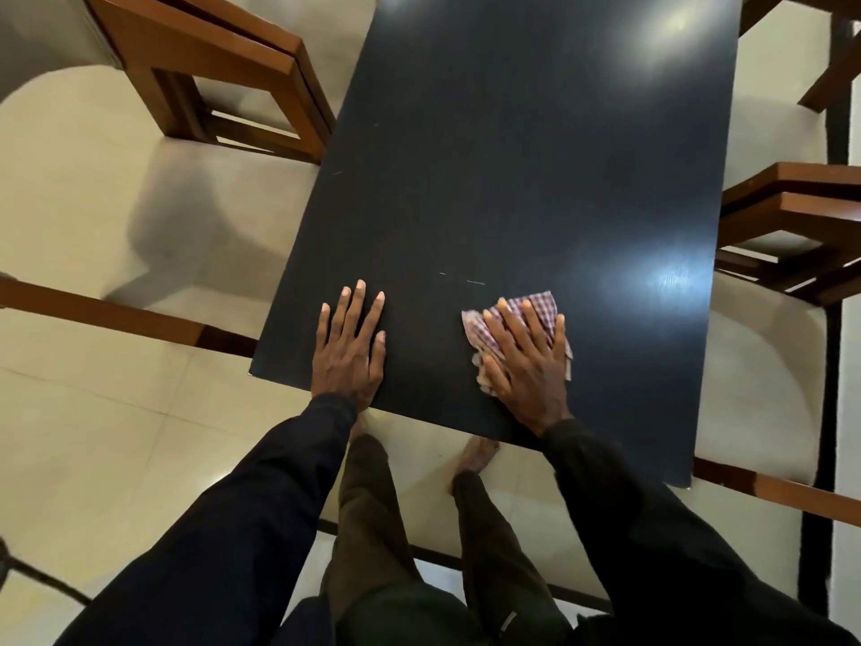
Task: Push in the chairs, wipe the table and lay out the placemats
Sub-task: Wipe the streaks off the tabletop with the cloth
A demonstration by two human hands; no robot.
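A dark rectangular table [536,156] fills the middle of the head view. My left hand [349,352] lies flat on its near edge, fingers straight, holding nothing. My right hand [524,359] presses flat, with straight fingers, on a crumpled red-and-white checked cloth [540,305] near the table's front right. A wooden chair [223,72] stands at the table's left side, turned at an angle. Another wooden chair [792,226] sits at the right side. No placemats are in view.
A wooden rail [102,314] runs at the left, beside the table's near corner, and another rail [782,496] at the lower right. The floor [116,435] is pale tile. My legs and bare feet stand at the table's near end.
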